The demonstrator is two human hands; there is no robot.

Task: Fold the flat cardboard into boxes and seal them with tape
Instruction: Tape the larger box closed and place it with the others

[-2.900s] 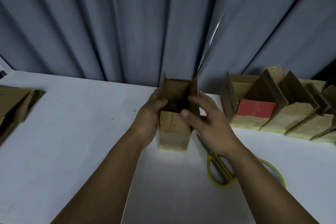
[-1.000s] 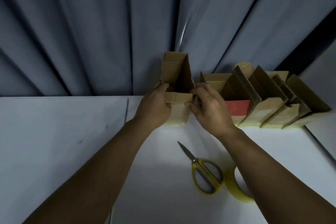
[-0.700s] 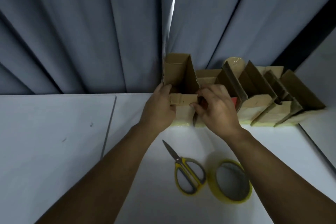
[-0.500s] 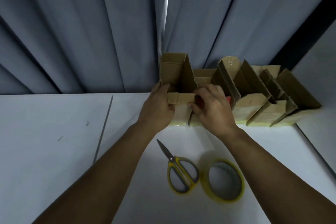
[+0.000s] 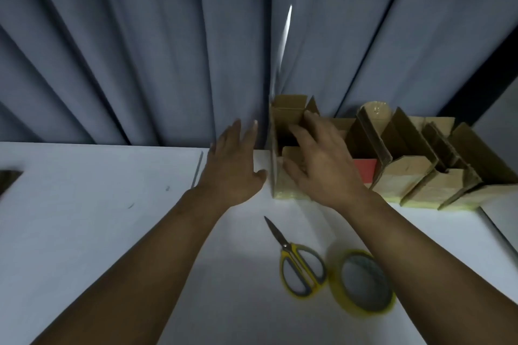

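Box upright, long axis vertical, mouth up. L grip spread beside it; R grip spread over mouth.

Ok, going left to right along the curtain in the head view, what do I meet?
Left hand → tall open brown cardboard box → red-fronted cardboard box → row of open brown cardboard boxes with yellow-taped bases. Right hand overlaps the tall box, so left out.

Row of boxes at the back of the surface, against the curtain.
Left hand just left of leftmost box, right hand over its front; nearer, scissors, tape roll just right; far left, perhaps flat cardboard.
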